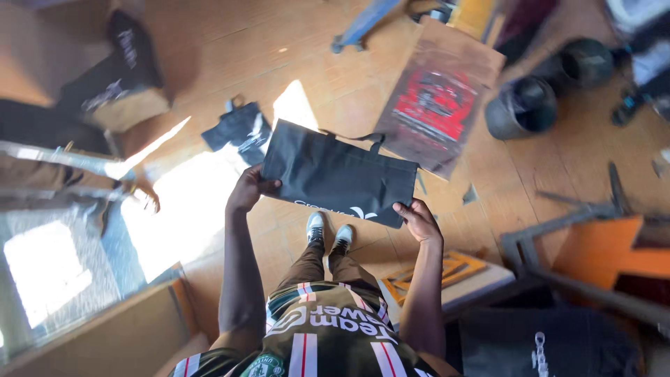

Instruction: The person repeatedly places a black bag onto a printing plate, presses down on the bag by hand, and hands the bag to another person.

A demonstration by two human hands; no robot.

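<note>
While the black tote bag (338,173) hangs flat in the air above the wooden floor (209,63), the left hand (246,190) is clamped on its left edge and the right hand (417,220) on its lower right corner; keeping both grips level and the cloth taut looks wise, well clear of the red-printed brown bag (436,105) beyond

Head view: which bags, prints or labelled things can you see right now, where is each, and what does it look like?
Black bag: flat rectangle with a white mark, held by the left hand and right hand.
Brown panel: on the floor beyond it, red and black print.
Small black bag: on the floor, upper left of the held one.
Dark bag: lower right, white mark.
</note>
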